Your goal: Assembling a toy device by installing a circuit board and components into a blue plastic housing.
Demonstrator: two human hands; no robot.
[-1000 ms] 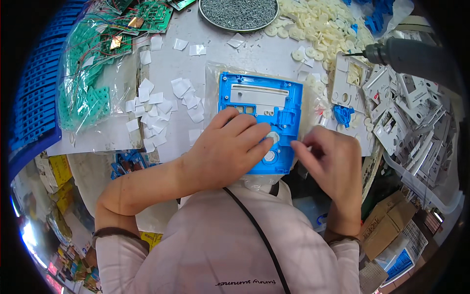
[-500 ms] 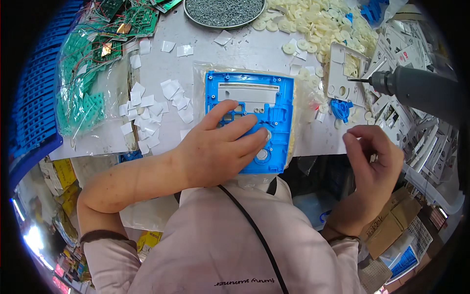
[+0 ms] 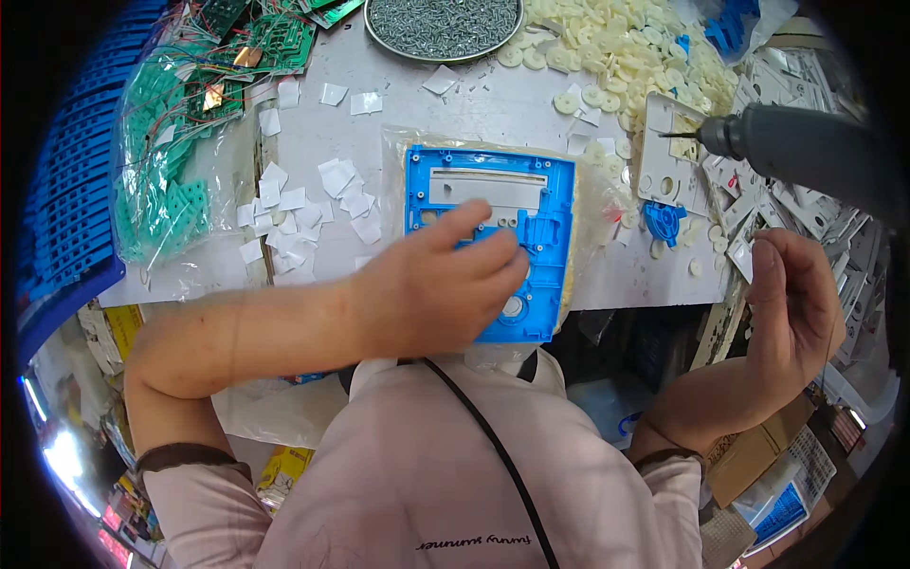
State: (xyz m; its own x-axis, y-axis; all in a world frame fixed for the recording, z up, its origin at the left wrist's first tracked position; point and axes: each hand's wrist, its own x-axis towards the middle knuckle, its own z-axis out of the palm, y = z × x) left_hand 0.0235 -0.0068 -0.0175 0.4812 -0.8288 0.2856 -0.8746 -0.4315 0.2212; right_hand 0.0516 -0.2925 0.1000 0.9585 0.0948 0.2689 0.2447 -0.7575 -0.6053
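Note:
A blue plastic housing (image 3: 550, 275) with a white strip panel set into its upper part lies in front of me on a cushioned pad wrapped in clear plastic (image 3: 391, 171). My left hand (image 3: 431, 284) hangs over its left and lower side, fingers apart and slightly smeared by motion, covering part of it. Off to the right, beyond the pad, my right hand (image 3: 796, 299) is raised with thumb and forefinger pinched together. Whatever might be between those fingertips is too small to make out. A grey electric screwdriver (image 3: 796, 142) points its bit leftward above the right hand.
Small white paper squares (image 3: 336, 177) lie left of the pad. A round tray of screws (image 3: 445, 57) and cream plastic discs (image 3: 607, 47) are at the back. Circuit boards (image 3: 275, 57) sit far left, white panels (image 3: 853, 237) at right, and a blue part (image 3: 664, 223) near the pad.
My right hand has moved right and slightly up, away from the pad. The left hand has lifted or shifted a little over the housing. The whole view has shifted slightly.

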